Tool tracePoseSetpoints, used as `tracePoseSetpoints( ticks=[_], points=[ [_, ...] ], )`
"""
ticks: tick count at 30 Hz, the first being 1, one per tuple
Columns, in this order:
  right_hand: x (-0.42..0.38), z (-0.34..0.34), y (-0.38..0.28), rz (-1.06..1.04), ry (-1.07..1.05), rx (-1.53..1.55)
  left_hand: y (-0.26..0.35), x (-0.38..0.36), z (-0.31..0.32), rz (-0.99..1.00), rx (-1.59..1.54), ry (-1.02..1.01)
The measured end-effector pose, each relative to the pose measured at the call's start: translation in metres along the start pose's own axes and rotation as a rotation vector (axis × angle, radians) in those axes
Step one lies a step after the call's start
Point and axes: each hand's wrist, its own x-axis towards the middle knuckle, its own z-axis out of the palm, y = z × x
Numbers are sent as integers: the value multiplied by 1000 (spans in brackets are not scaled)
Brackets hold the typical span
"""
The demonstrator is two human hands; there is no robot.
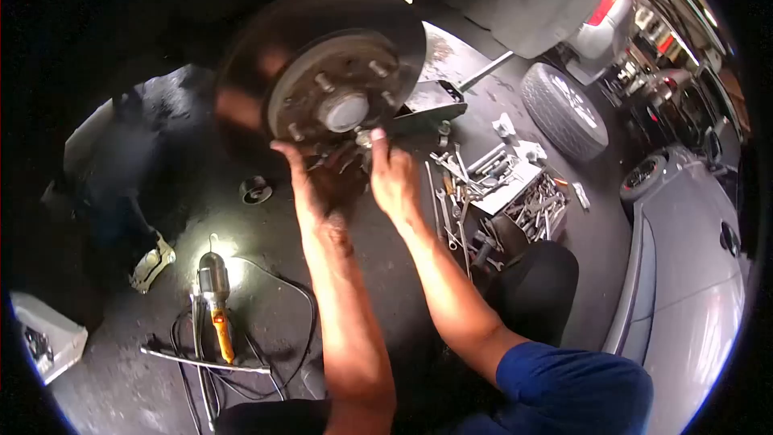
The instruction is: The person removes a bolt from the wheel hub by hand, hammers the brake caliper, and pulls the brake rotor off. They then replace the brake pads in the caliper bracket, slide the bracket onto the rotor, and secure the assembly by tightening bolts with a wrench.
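A round brake disc with a hub and wheel studs fills the upper middle of the head view. Under its lower edge is my left hand, palm up, the thumb stretched up and apart towards the disc. Its other fingers are partly lost in shadow. My right hand is closed beside the hub's lower right, thumb raised against a small shiny metal part. The exact kind of that part cannot be made out. Dark pieces between the two hands are blurred.
On the floor at right lie several wrenches and sockets beside a full tool box. A removed wheel lies behind them. A lit work lamp with its cable is at lower left, near a metal bracket. A grey car stands right.
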Motion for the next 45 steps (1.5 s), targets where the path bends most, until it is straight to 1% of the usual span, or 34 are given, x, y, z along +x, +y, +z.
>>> tracePoseSetpoints(
  ticks=[1, 2, 3, 5, 6, 8, 9, 10, 11, 12, 13, 15, 17, 19, 20, 21, 23, 25, 26, 27, 29, 30, 33, 34, 35, 37, 39, 41, 43, 44, 45],
  points=[
    [-8, 12, -6, -111, 205, -228, 8, 5, -6, 26, 16, -23],
    [-12, 19, -12, -321, 292, -185, 14, 9, -13, 6, -24, -12],
    [-1, -14, 16, -368, 269, -309, -28, 8, -3, -15, -116, -20],
    [14, -12, 21, -115, 50, -178, -19, 2, 4, -105, -164, -32],
    [12, -4, 19, -200, 194, -178, -11, 2, 7, -47, -50, 32],
    [3, 3, 18, -379, 438, -244, -13, -1, 10, 10, 19, 35],
    [1, 2, 13, -290, 354, -193, -13, -1, 11, 41, 53, 38],
    [-1, -2, 3, -204, 273, -141, -14, 1, 9, 46, 22, 28],
    [1, -7, -2, -116, 193, -92, -13, 1, 7, 11, 11, 44],
    [13, -16, 4, 115, -128, 127, -12, 1, 5, -24, -4, 60],
    [10, -13, 10, 17, 12, 27, -11, 1, 4, -56, -18, 75],
    [2, 1, 17, -180, 291, -172, -12, 5, 2, -16, 21, 40],
    [9, 10, 21, -322, 411, -99, -13, 8, -2, 0, 28, 4],
    [5, 0, 7, -54, 167, 59, -16, 0, 13, -18, 50, 54],
    [18, 1, 26, 82, -2, 214, -12, -3, 18, -13, 59, 83],
    [10, -9, 14, 109, -14, 80, -11, 6, -3, -61, 13, 55],
    [-6, -2, 5, -255, 331, -248, -12, -3, 12, 37, 116, 31],
    [-6, 5, 2, -465, 468, -280, -13, 0, 10, 76, 114, 42],
    [2, 9, 13, -316, 360, -280, -10, 3, -1, -24, 59, -1],
    [6, 9, 14, -204, 195, 43, -11, 1, 3, 11, 83, 20],
    [15, 1, 22, -51, 49, -45, -11, 3, -2, -42, 21, 25],
    [7, 1, 17, -101, 142, -141, -12, 3, 1, -21, 15, 10],
    [0, 12, 5, -480, 508, -194, -9, 3, -3, -72, 15, -52],
    [-3, 6, -1, -258, 315, -142, -9, 3, -2, -36, 54, -41],
    [6, -5, -2, 35, 74, -148, -10, 2, -1, -26, 51, 1],
    [12, -6, 7, -32, 61, -158, -10, -1, 6, -2, 43, 81],
    [2, 3, 7, -326, 321, -175, -9, -2, 8, 14, 56, 42],
    [1, 3, 2, -320, 336, -151, -10, 0, 3, 10, 55, -8],
    [11, -7, 4, -12, 107, -91, -10, -2, 2, -16, 54, 27],
    [9, -10, 3, 46, 64, 36, -9, -2, 3, -28, 53, 44],
    [8, -6, 7, -123, 217, -72, -10, -1, 4, -15, 55, 32]
  ],
)
